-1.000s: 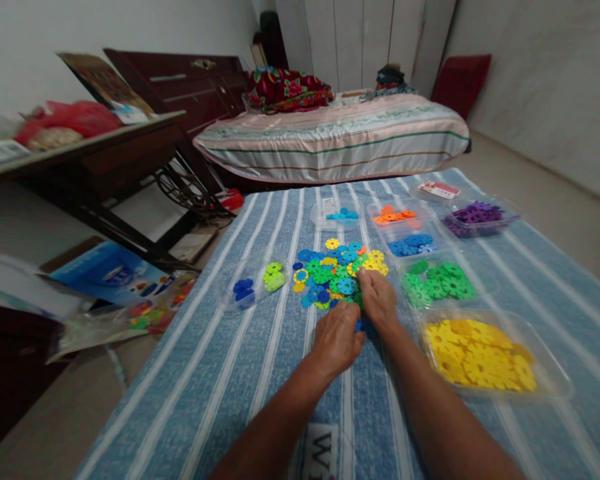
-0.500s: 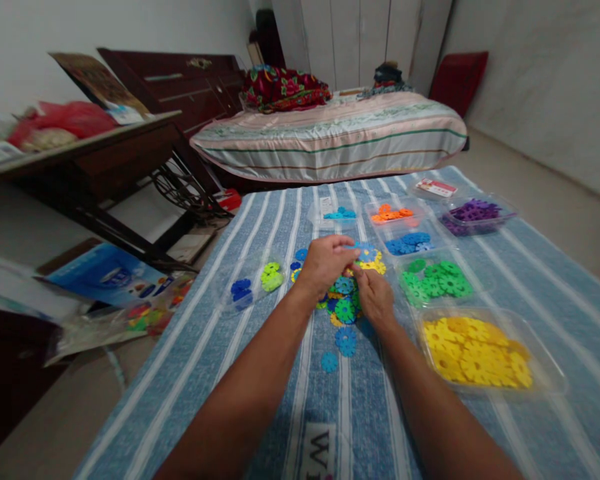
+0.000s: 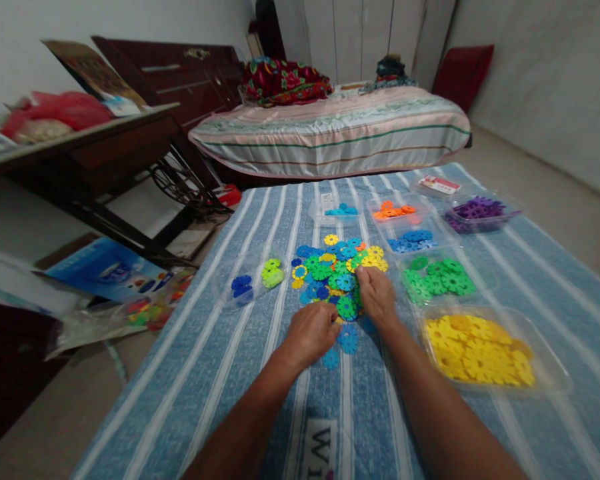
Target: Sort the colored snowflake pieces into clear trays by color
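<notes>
A mixed pile of notched plastic discs [image 3: 321, 269], blue, green and yellow with a few orange, lies on the striped cloth between my hands. My left hand [image 3: 314, 332] is closed at the pile's near left edge, close to some light blue discs [image 3: 349, 339]. Whatever its curled fingers hold is hidden. At the pile's right side, my right hand [image 3: 377, 293] is closed too, thumb and finger together near the yellow discs [image 3: 375, 257]. Anything in that pinch is too small to make out.
Clear tubs hold sorted discs: yellow [image 3: 480, 350], green [image 3: 440, 277], blue [image 3: 413, 240], orange [image 3: 394, 211], purple [image 3: 480, 208] and light blue [image 3: 342, 210]. Left of the pile, another tub [image 3: 220, 290] has dark blue and lime discs. A bed [image 3: 330, 143] stands beyond.
My left hand has drawn back from the far side of the pile to its near left edge, uncovering the discs. My right hand stays nearly in place.
</notes>
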The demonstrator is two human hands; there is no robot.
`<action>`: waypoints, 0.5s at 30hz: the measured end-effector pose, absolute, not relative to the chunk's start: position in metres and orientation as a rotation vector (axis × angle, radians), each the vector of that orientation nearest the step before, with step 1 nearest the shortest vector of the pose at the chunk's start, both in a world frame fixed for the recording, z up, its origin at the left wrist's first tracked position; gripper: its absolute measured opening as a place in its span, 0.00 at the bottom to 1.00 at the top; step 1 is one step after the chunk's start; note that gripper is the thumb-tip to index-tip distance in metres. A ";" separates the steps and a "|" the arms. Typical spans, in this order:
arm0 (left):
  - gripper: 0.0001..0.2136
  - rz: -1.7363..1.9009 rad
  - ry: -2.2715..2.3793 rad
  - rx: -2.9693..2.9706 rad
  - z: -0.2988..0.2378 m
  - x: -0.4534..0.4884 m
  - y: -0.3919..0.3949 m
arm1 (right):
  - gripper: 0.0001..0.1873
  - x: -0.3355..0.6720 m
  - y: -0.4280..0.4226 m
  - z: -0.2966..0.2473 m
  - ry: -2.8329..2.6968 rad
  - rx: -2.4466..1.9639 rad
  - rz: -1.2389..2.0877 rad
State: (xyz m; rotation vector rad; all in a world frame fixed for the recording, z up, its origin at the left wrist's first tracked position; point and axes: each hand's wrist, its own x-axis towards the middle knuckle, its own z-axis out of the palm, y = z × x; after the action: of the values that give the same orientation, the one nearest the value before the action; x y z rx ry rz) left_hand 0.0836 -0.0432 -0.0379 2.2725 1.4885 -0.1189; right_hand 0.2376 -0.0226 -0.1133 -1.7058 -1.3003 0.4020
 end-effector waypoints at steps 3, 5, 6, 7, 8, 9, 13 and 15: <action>0.05 -0.139 1.484 2.290 -0.039 0.085 -0.053 | 0.24 0.238 -0.023 -0.113 -1.304 -1.703 0.412; 0.07 -0.123 1.463 2.286 -0.040 0.087 -0.055 | 0.24 0.238 -0.023 -0.112 -1.308 -1.707 0.419; 0.07 -0.118 1.454 2.285 -0.041 0.087 -0.055 | 0.24 0.239 -0.024 -0.112 -1.311 -1.708 0.421; 0.07 -0.118 1.449 2.286 -0.042 0.088 -0.056 | 0.24 0.239 -0.024 -0.112 -1.315 -1.709 0.422; 0.07 -0.124 1.447 2.289 -0.043 0.088 -0.056 | 0.24 0.239 -0.024 -0.111 -1.317 -1.707 0.422; 0.07 -0.134 1.448 2.294 -0.043 0.089 -0.057 | 0.24 0.239 -0.024 -0.111 -1.318 -1.706 0.422; 0.07 -0.137 1.428 2.303 -0.046 0.092 -0.059 | 0.24 0.238 -0.024 -0.110 -1.317 -1.698 0.419; 0.07 -0.069 1.426 2.258 -0.048 0.093 -0.059 | 0.24 0.238 -0.024 -0.111 -1.308 -1.690 0.419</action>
State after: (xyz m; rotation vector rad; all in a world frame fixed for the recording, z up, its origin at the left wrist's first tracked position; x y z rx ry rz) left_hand 0.0926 -0.0587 -0.0481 2.2580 1.4260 -0.0693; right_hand 0.2381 -0.0240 -0.1105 -1.6899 -1.3083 0.4186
